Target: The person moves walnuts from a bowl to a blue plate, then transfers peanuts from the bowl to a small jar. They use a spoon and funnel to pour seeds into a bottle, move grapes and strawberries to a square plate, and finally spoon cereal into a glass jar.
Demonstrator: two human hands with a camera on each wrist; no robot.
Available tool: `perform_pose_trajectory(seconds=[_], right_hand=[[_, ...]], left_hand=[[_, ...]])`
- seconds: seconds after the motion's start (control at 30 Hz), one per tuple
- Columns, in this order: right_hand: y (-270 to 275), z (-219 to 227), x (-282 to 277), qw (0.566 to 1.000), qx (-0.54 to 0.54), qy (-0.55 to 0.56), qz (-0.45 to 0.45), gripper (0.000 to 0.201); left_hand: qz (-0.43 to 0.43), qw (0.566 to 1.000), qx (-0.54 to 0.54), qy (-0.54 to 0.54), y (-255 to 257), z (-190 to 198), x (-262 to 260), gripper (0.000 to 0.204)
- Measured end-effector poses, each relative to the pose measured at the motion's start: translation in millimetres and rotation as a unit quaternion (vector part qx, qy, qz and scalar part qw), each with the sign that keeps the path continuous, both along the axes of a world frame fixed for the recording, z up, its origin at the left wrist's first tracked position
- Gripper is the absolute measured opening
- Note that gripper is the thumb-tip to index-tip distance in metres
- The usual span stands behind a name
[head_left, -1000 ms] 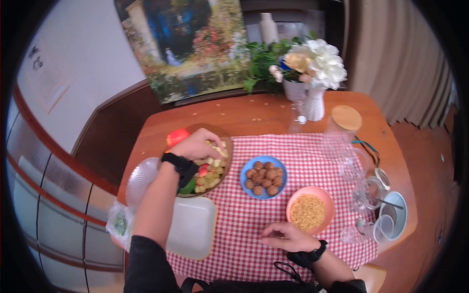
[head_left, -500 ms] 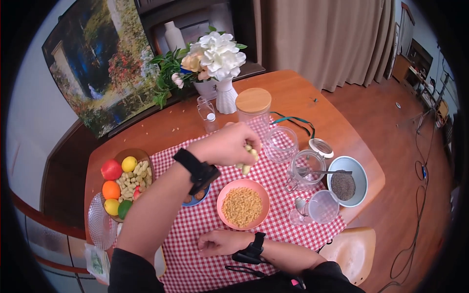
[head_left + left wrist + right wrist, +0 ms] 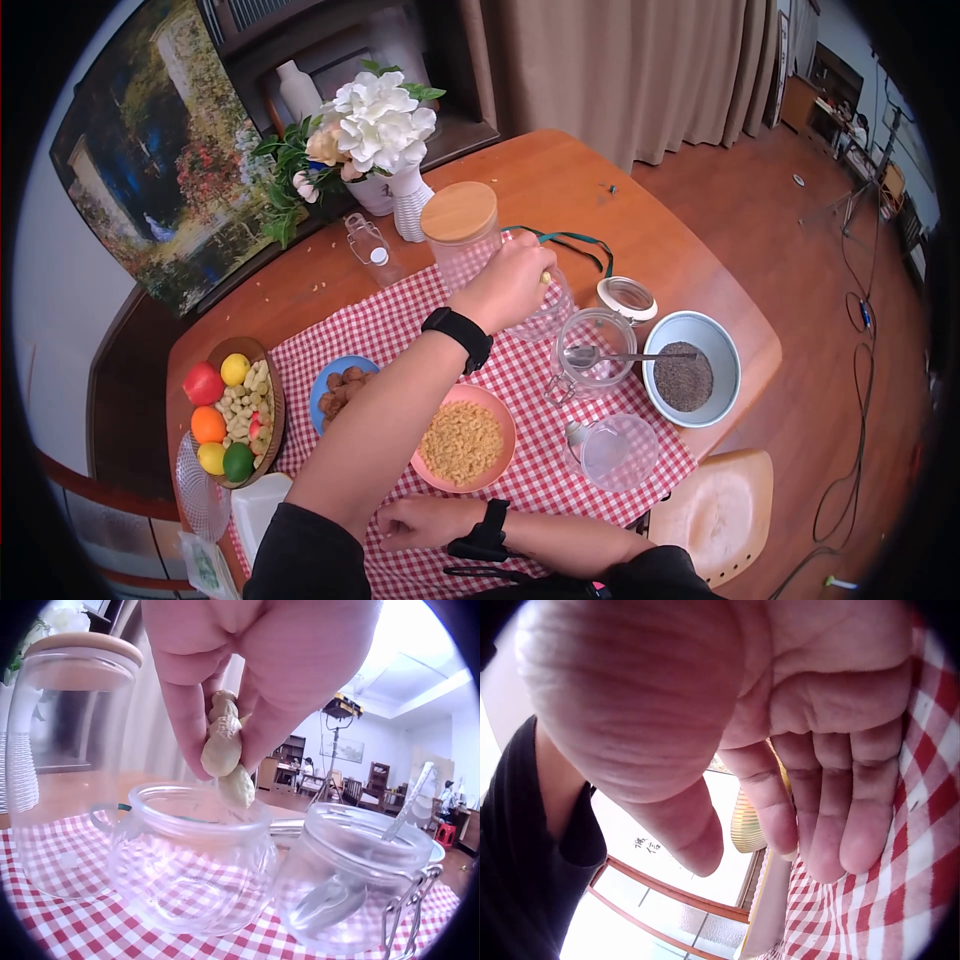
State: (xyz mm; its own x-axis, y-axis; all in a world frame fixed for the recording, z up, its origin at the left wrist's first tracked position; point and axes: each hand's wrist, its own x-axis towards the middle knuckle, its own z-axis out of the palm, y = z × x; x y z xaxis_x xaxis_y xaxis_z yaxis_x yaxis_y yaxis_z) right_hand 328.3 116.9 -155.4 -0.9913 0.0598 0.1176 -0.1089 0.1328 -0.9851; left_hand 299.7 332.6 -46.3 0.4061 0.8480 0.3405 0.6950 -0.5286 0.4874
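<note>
My left hand point(image 3: 508, 286) point(image 3: 259, 664) pinches a few unshelled peanuts point(image 3: 224, 742) between thumb and fingers, directly above a round open glass jar point(image 3: 191, 859) point(image 3: 552, 318). The peanuts' lower tip hangs close to the jar's mouth. My right hand point(image 3: 430, 523) point(image 3: 727, 712) rests on the checked cloth point(image 3: 350, 490), its fingers loosely curled and holding nothing. More peanuts point(image 3: 240, 412) lie among fruit in the basket point(image 3: 279, 430) at the far left.
A wooden-lidded jar point(image 3: 460, 240) stands left of the round jar. At right are a clamp jar point(image 3: 590, 375) with a spoon, a blue bowl point(image 3: 730, 385) and a plastic cup point(image 3: 620, 455). Nearer are a pink bowl point(image 3: 508, 440) of yellow pieces and a blue plate point(image 3: 320, 385).
My left hand has moved from the fruit basket rightward over the table to the round jar, carrying peanuts. The head view has turned right. My right hand stays near the table's front.
</note>
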Motion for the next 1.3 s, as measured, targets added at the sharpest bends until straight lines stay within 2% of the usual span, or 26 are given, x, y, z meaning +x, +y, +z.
perform_pose_trajectory(seconds=[0.1, 0.17, 0.27, 0.5, 0.57, 0.6, 0.67, 0.8, 0.87, 0.93, 1.1, 1.2, 1.27, 1.3], right_hand=[[2.1, 8.0, 2.5, 1.000, 0.001, -0.015, 0.008, 0.031], [1.2, 6.4, 1.6, 1.000, -0.005, -0.017, 0.007, 0.031], [-1.6, 0.2, -1.0, 1.000, 0.007, -0.005, -0.001, 0.031], [-1.5, 3.8, -0.7, 0.999, -0.030, -0.038, -0.007, 0.031], [-1.5, 4.0, -0.3, 0.999, -0.024, -0.034, -0.008, 0.031], [-1.6, 3.7, -0.1, 0.999, -0.025, -0.035, -0.006, 0.031], [-2.8, 3.0, -0.1, 0.999, -0.030, -0.038, -0.014, 0.032], [-2.0, 5.0, 0.8, 0.999, -0.012, -0.040, -0.010, 0.033], [-2.8, 3.8, 0.6, 0.999, -0.013, -0.029, -0.015, 0.033], [0.8, 7.9, 1.4, 1.000, 0.015, -0.024, -0.004, 0.030], [-2.3, 3.2, 1.1, 0.999, 0.029, -0.036, -0.003, 0.029], [1.3, 8.0, 1.2, 0.998, 0.031, -0.037, 0.033, 0.026], [2.0, 13.3, 2.1, 0.999, 0.006, -0.048, 0.014, 0.032], [1.5, 13.7, 2.0, 0.998, 0.003, -0.064, 0.017, 0.032]], left_hand=[[0.006, 0.998, 0.013, 0.054, 1.2, -12.2, -0.5, 0.010], [0.001, 0.996, -0.045, 0.071, 1.4, -17.2, -1.9, 0.011], [0.002, 0.994, -0.050, 0.100, -0.7, -20.0, -4.1, 0.013], [-0.031, 0.998, -0.021, 0.042, -13.0, -6.1, -1.1, 0.016], [-0.086, 0.994, -0.043, 0.047, -17.1, 1.7, -1.5, 0.018], [-0.085, 0.994, -0.045, 0.046, -17.2, -1.8, -2.7, 0.018], [-0.072, 0.980, -0.086, 0.162, -16.3, -17.0, -5.4, 0.018], [-0.029, 0.987, -0.052, 0.150, -16.6, -34.9, -4.4, 0.017], [-0.072, 0.987, -0.053, 0.131, -22.2, -24.1, -9.1, 0.017], [-0.063, 0.990, -0.046, 0.116, -26.9, -19.2, -17.3, 0.018], [-0.053, 0.992, -0.039, 0.108, -81.7, 52.8, -49.5, 0.018], [-0.055, 0.995, 0.002, 0.084, -145.8, 88.4, -86.8, 0.020], [-0.017, 0.988, -0.091, 0.125, -195.6, 108.1, -107.8, 0.022], [-0.008, 0.991, -0.072, 0.109, -222.1, 104.7, -119.5, 0.020]])
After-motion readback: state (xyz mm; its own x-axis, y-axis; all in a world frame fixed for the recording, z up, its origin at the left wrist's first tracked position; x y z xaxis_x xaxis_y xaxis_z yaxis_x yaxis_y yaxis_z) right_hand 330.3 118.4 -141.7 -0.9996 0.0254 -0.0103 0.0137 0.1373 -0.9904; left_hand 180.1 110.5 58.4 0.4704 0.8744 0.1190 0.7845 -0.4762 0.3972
